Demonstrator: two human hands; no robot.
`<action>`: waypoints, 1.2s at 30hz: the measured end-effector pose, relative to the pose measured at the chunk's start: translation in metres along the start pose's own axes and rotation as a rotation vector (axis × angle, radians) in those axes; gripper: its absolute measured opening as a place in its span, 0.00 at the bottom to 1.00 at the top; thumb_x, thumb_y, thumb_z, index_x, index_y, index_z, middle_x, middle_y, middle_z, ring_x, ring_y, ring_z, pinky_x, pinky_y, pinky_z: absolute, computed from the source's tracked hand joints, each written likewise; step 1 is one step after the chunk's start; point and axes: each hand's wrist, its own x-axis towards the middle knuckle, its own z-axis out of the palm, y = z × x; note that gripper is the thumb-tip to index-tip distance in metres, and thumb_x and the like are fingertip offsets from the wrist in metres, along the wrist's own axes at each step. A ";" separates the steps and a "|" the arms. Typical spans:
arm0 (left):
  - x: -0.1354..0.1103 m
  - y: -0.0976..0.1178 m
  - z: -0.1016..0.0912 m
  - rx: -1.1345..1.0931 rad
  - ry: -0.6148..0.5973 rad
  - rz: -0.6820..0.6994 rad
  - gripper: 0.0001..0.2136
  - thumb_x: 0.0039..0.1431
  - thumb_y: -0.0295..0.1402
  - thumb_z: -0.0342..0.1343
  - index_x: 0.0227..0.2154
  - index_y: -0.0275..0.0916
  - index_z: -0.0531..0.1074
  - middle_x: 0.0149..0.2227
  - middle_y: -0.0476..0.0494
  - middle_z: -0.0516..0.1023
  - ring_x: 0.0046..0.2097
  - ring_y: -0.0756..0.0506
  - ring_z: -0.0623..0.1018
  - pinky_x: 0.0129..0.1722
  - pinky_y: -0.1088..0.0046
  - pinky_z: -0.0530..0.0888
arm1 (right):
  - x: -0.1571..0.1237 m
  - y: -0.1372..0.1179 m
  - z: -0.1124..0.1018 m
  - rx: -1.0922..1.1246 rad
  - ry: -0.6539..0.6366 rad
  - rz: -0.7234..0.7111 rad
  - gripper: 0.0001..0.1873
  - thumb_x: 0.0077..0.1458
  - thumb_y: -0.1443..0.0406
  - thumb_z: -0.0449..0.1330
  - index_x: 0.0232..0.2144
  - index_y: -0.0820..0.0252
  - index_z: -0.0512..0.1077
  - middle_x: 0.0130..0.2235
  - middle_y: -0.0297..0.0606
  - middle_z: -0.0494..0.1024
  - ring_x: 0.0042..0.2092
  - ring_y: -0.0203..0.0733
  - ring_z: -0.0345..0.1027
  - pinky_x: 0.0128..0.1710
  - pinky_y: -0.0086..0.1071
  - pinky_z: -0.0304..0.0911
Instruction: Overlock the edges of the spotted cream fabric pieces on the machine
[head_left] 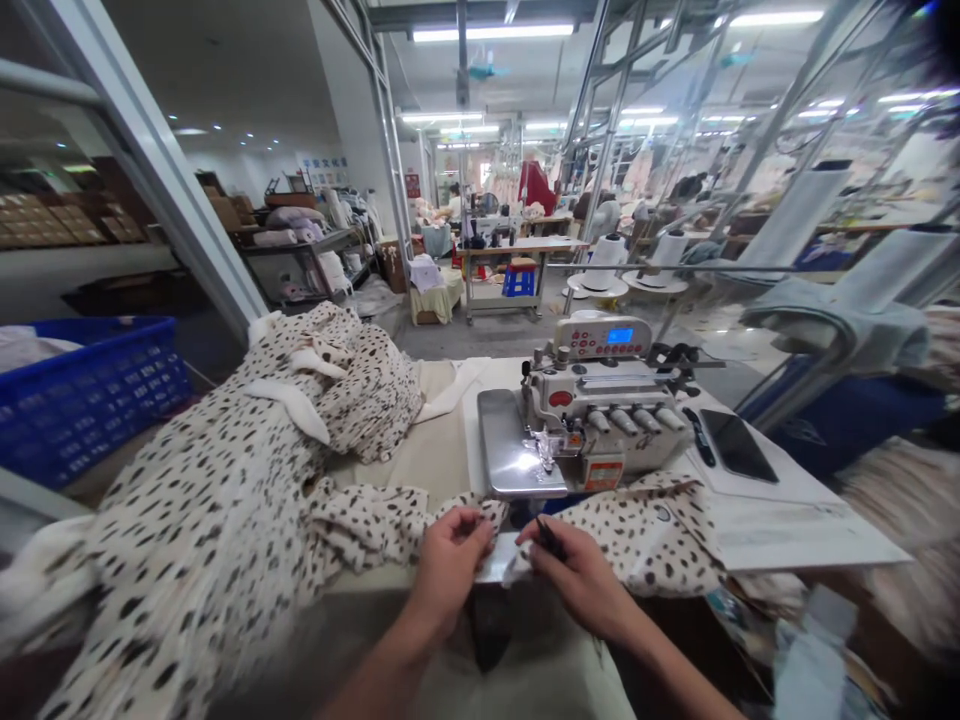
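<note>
My left hand [448,560] is closed, thumb and fingers pinching the end of a cream fabric with dark spots [375,520] in front of the sewing machine. My right hand [574,572] is curled around a small black tool [551,540], whose exact kind is partly hidden by the fingers. A whitish bit of cloth [520,562] shows at the right fingertips. Beyond that hand, another spotted fabric piece [645,530] lies along the table's front edge. The overlock sewing machine [607,400], with its metal plate [514,440], stands just past both hands.
A big heap of spotted fabric [217,510] covers the left side. At far left is a blue plastic basket [82,390]. A phone [739,445] lies on the white table [817,525], right of the machine. Thread cones [604,260] stand behind, and a metal frame post [172,150] rises at left.
</note>
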 end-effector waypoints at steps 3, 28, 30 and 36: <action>-0.004 0.008 -0.004 -0.093 -0.041 0.000 0.18 0.47 0.43 0.69 0.34 0.35 0.76 0.29 0.48 0.78 0.30 0.50 0.74 0.31 0.77 0.70 | 0.010 -0.010 0.015 0.042 0.002 -0.020 0.08 0.59 0.61 0.59 0.28 0.57 0.73 0.29 0.32 0.75 0.33 0.40 0.67 0.34 0.30 0.61; 0.009 0.023 -0.042 -0.048 -0.057 -0.036 0.17 0.51 0.45 0.66 0.29 0.36 0.71 0.22 0.54 0.69 0.22 0.54 0.67 0.21 0.80 0.62 | 0.000 0.008 0.047 -0.164 0.365 -0.245 0.05 0.61 0.64 0.59 0.38 0.55 0.74 0.37 0.41 0.77 0.39 0.46 0.72 0.38 0.35 0.67; 0.012 0.034 -0.056 -0.278 0.108 -0.055 0.15 0.50 0.40 0.68 0.31 0.37 0.70 0.24 0.54 0.70 0.22 0.54 0.68 0.20 0.81 0.63 | -0.007 0.016 0.042 -0.185 0.409 -0.327 0.07 0.61 0.66 0.59 0.41 0.54 0.74 0.40 0.43 0.76 0.41 0.47 0.72 0.40 0.37 0.68; 0.009 0.059 -0.075 -0.492 0.338 0.046 0.14 0.47 0.32 0.70 0.31 0.38 0.69 0.27 0.53 0.73 0.26 0.52 0.75 0.22 0.80 0.69 | -0.013 0.022 0.037 -0.161 0.336 -0.399 0.05 0.62 0.68 0.57 0.39 0.55 0.73 0.34 0.38 0.76 0.35 0.43 0.71 0.35 0.34 0.67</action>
